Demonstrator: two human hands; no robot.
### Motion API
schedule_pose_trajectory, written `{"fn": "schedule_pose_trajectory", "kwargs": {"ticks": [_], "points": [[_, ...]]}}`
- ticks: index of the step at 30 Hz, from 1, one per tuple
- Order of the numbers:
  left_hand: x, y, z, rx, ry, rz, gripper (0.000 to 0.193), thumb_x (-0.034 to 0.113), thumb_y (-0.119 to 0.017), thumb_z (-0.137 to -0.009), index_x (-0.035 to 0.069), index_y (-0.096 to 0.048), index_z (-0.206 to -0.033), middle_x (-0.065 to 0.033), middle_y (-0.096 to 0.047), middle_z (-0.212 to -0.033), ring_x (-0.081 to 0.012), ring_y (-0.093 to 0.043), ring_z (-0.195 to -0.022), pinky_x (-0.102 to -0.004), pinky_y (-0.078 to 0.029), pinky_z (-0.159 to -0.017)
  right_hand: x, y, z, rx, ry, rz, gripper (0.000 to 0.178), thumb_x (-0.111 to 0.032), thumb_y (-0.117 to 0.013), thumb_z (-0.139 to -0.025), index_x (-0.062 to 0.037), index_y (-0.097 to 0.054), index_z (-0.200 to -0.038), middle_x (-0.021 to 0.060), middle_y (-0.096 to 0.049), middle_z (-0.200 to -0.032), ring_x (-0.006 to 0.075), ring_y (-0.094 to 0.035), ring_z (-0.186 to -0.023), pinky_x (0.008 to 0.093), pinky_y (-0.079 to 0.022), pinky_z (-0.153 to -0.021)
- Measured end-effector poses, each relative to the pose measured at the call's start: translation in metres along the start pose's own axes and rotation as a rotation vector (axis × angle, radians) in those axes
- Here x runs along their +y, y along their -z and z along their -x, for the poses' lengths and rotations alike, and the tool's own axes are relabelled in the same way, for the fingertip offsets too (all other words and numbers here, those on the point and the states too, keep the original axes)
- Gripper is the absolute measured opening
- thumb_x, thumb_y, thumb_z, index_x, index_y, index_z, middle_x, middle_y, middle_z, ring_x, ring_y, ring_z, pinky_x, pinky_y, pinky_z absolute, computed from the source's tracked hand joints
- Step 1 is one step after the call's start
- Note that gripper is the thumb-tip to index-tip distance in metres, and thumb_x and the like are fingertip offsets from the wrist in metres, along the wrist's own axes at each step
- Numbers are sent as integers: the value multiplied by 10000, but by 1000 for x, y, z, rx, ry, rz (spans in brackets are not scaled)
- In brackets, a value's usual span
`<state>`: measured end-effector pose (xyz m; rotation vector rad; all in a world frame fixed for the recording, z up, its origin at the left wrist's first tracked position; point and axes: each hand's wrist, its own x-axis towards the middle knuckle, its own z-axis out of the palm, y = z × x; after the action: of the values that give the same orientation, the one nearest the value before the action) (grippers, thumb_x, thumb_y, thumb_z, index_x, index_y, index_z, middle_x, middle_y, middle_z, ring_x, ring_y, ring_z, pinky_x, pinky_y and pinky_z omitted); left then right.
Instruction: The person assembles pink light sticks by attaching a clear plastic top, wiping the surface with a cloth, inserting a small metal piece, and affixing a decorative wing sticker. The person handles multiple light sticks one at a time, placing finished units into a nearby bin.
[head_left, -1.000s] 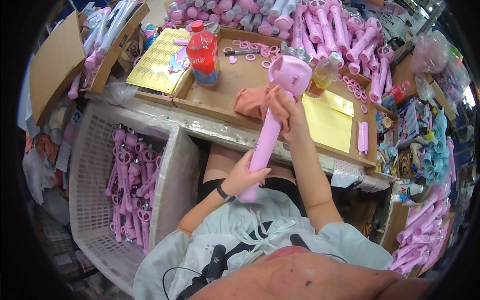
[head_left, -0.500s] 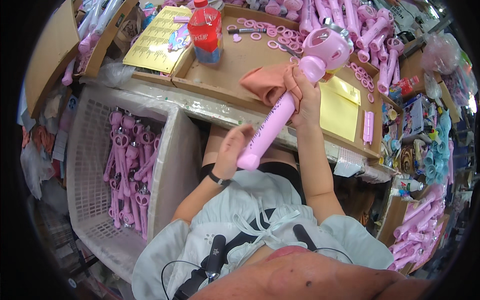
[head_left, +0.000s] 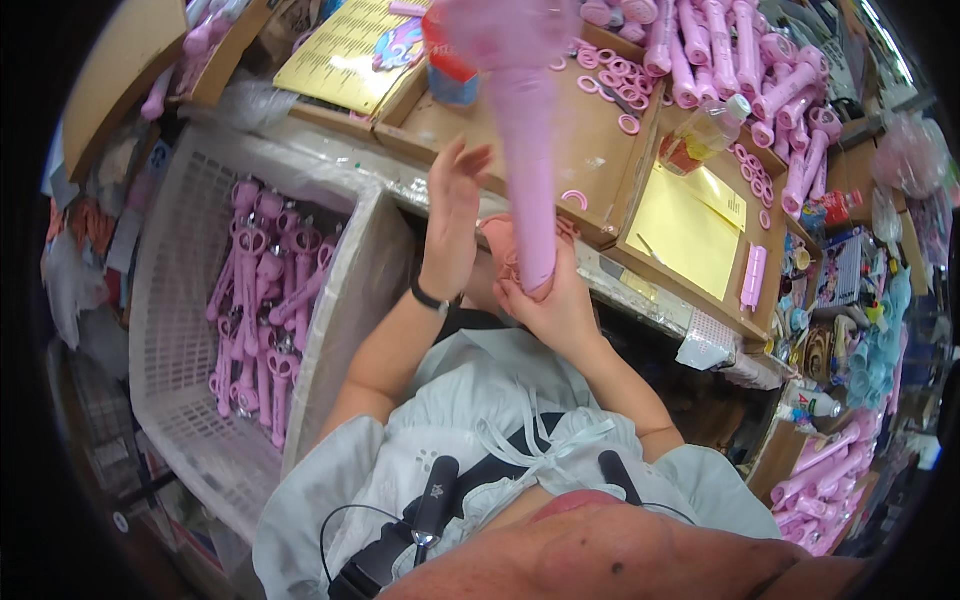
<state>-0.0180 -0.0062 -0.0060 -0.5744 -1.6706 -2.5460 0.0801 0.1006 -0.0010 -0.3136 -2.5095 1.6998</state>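
At the near edge of the tabletop, the right hand grips a pink toy wand near its lower end, with an orange cloth. The left hand is apart, fingers extended, just beside the wand. Leftward, a white basket holds similar wands.

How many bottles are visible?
4: red-blue bottle behind the wand, clear bottle by yellow paper, red-capped bottle at right, white bottle below it; more may hide.

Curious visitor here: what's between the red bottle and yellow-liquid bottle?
In the head view, pink rings and a cardboard divider; the pink wand is in front.
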Motion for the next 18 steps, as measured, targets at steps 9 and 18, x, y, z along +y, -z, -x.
{"fn": "schedule_pose_trajectory", "kwargs": {"ticks": [9,18], "points": [[25,7,-17,-164,268,907,841,773,-346,-753,68,-459,-1197,20,-374,-627,-78,-358,-453,-234,-363,-469,34,8,4,-892,-340,-1174,577,-129,-697,-732,37,-448,-1225,112,-585,-1076,208,-589,-973,319,-458,-875],[22,24,-25,199,312,476,750,769,-316,-775,52,-511,-872,-38,-544,-769,-127,-548,-603,-274,-474,-557,32,-4,28,-469,-59,-584,527,-82,-644,-792,32,-390,-1239,90,-578,-1053,135,-556,-963,286,-435,-859]]}}
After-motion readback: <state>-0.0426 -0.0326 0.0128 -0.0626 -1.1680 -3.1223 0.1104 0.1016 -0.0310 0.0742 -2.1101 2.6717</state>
